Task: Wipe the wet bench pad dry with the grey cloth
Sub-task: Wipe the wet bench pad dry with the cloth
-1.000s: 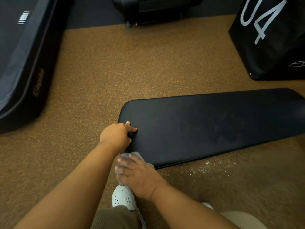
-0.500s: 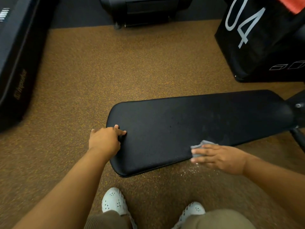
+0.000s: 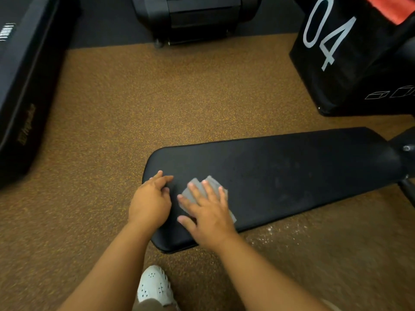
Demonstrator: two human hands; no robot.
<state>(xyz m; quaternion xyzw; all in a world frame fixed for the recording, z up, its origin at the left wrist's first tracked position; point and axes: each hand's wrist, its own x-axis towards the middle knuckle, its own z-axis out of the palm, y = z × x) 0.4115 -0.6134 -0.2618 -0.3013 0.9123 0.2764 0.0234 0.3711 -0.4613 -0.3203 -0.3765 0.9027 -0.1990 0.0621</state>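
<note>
The long black bench pad (image 3: 280,176) lies across the middle of the view, with faint damp patches toward its right half. A folded grey cloth (image 3: 196,190) lies flat on the pad near its left end. My right hand (image 3: 207,214) presses down on the cloth with fingers spread. My left hand (image 3: 150,198) rests on the pad's left end beside the cloth, fingers curled on the surface, holding nothing.
Water drops glisten on the brown speckled floor (image 3: 285,230) just in front of the pad. A black box marked 04 (image 3: 350,52) stands at the back right. Dark gym equipment (image 3: 195,16) sits at the back, a black machine base (image 3: 24,86) at the left. My white shoe (image 3: 155,286) is below.
My right hand has slid the cloth from the pad's front edge at mid-length leftward onto the top surface near the left end. The left hand has stayed at the pad's end.
</note>
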